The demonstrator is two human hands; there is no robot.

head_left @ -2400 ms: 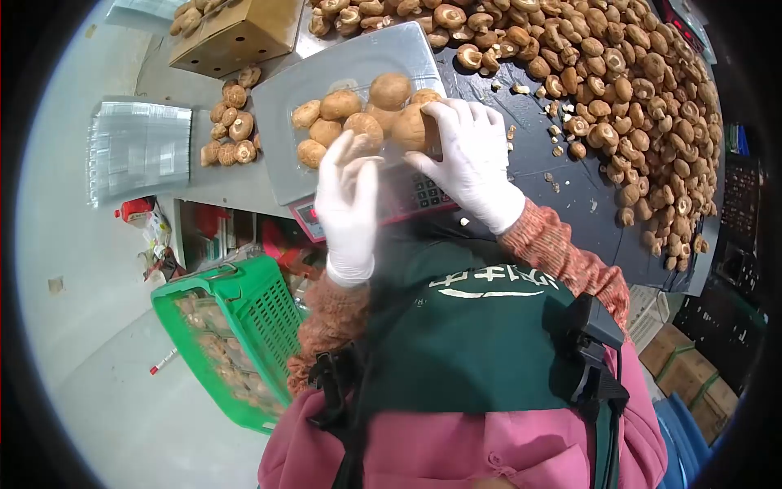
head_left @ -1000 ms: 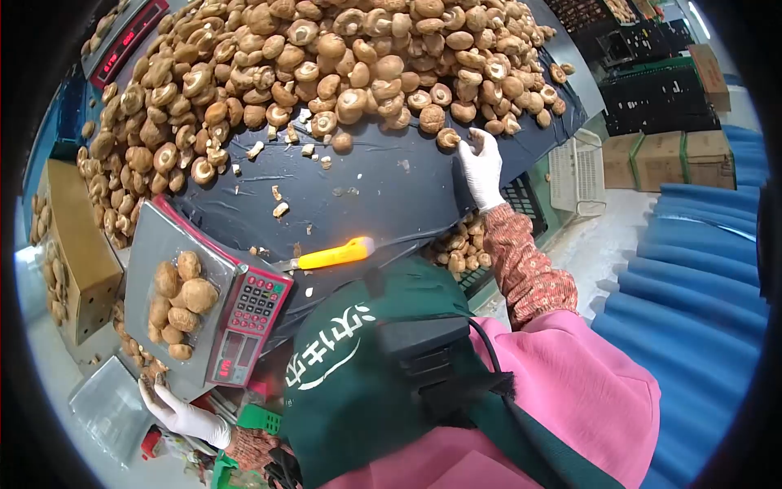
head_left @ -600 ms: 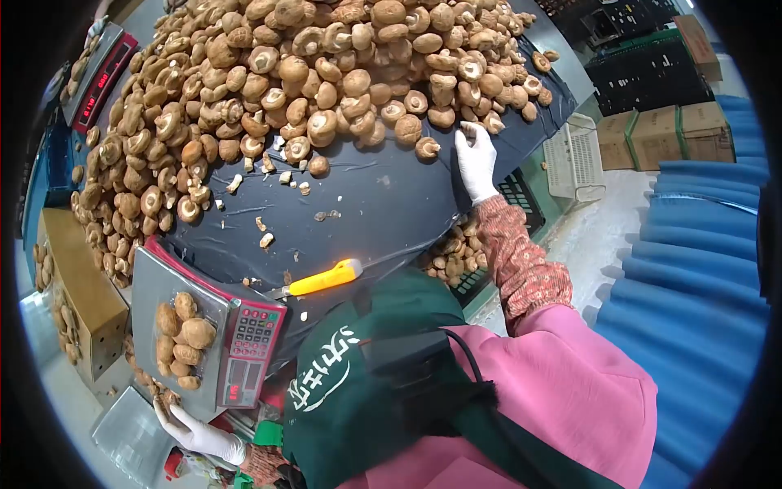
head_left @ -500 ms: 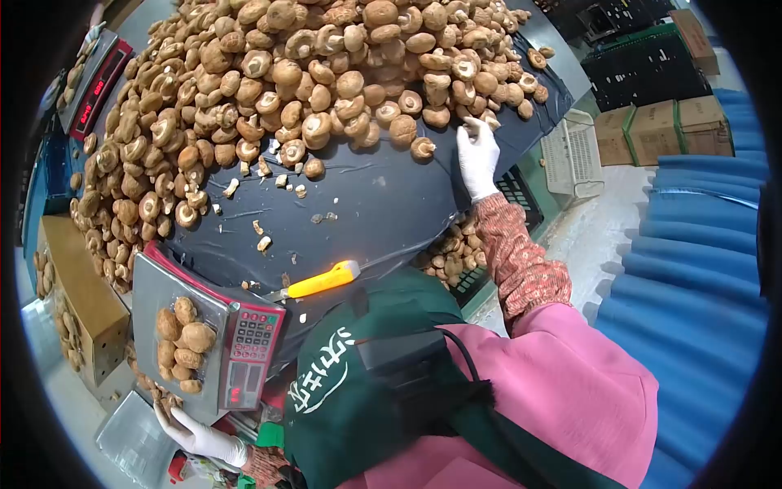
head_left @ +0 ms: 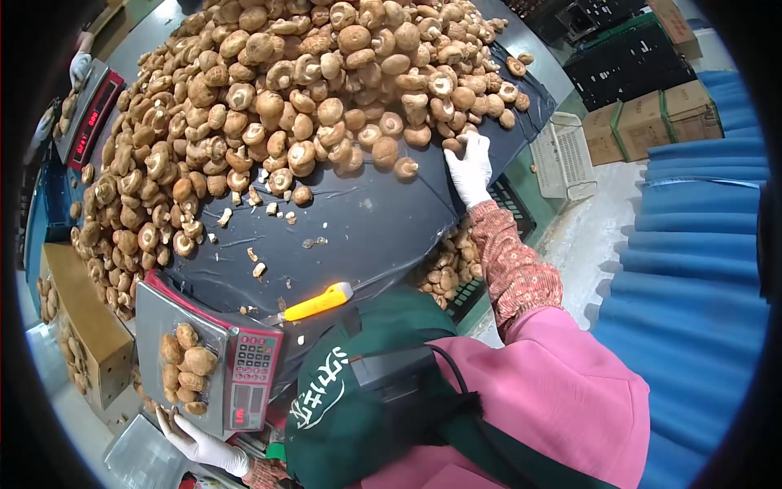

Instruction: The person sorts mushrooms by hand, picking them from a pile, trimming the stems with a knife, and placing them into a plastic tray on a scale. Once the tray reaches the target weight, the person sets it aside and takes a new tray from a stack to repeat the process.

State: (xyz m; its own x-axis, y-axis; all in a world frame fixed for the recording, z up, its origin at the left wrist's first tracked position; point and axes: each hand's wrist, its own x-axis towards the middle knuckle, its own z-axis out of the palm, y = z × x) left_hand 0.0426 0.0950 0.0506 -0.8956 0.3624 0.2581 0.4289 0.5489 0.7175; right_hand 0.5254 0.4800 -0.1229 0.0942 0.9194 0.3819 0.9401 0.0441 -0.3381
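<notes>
My right hand [head_left: 470, 169], in a white glove, is at the right edge of the heap of brown-capped mushrooms [head_left: 269, 106]. Its thumb and fingers close around a mushroom [head_left: 453, 145]. Down at the lower left, my left hand [head_left: 202, 447], also gloved, has its fingers stretched out beside the near corner of a red and silver scale [head_left: 181, 306]. Brownish shapes at its fingertips are too small to make out. Several mushrooms [head_left: 189, 371] lie on the scale's plate. An orange-yellow knife [head_left: 318, 302] rests on the dark table cover [head_left: 358, 228].
Cut stem pieces [head_left: 259, 269] are scattered on the cover. Below the table edge stands a dark crate of mushrooms [head_left: 446, 273]. A white basket [head_left: 564, 156] and cardboard boxes [head_left: 652, 122] sit to the right. Another person's gloved hand [head_left: 80, 68] is near a second scale [head_left: 96, 114].
My right hand has turned and closed on a mushroom at the heap's edge. My left hand stays by the scale. The whole view has shifted slightly.
</notes>
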